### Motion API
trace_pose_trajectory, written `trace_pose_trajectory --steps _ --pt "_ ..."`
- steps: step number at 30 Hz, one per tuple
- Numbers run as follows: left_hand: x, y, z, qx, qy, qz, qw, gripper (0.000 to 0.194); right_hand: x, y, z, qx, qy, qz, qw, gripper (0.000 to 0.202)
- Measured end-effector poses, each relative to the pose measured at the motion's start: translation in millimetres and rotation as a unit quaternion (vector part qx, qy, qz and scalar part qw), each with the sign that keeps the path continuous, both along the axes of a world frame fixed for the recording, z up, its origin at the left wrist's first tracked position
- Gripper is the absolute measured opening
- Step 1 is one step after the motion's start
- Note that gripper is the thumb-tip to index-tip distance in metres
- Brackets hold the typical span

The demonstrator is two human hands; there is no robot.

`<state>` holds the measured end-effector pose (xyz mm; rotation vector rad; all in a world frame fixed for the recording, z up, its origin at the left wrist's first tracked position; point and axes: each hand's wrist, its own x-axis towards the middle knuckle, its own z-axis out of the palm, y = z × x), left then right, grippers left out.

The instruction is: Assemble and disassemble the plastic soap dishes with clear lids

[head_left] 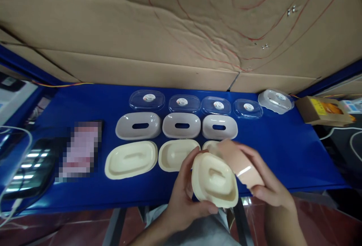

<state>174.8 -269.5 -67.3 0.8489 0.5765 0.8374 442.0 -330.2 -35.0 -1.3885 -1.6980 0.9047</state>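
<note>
In the head view, the left hand (183, 197) grips a cream dish (213, 185) between thumb and fingers, above the near edge of the blue table (283, 152). The right hand (270, 180) pinches a glossy beige shell (240, 165) just beside it. Three cream trays (131, 159), one partly hidden, lie nearest this edge; behind them are three slotted bowls (181, 132), then clear lids (185, 106) toward the far edge.

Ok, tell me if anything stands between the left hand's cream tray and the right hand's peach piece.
Nothing visible: the cream tray in the left hand is beside the peach piece in the right hand; contact is unclear.
</note>
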Motion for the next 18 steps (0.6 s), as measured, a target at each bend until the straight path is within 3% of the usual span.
trace_pose_trajectory --steps 3,5,9,13,18 --pt "-4.5 0.5 -0.3 -0.001 0.004 -0.007 1.000 0.112 37.2 -7.0 -2.3 0.023 -0.111 -0.137 0.984 0.087" --pt "-6.7 1.6 -0.5 0.001 0.013 -0.010 1.000 0.108 64.0 -6.2 -4.9 0.015 -0.206 -0.178 0.962 0.087" --pt "-6.6 0.3 -2.0 0.005 0.025 -0.015 1.000 0.102 102.4 3.7 -14.8 -0.021 -0.303 -0.157 0.940 0.076" --pt "-4.3 -5.9 -4.8 0.003 0.019 -0.023 1.000 0.099 118.9 19.1 -24.5 -0.023 -0.334 -0.113 0.936 0.071" --pt "-4.5 -10.2 -8.5 0.008 0.033 -0.029 0.999 0.099 120.8 25.5 -13.6 -0.030 -0.345 -0.099 0.933 0.089"
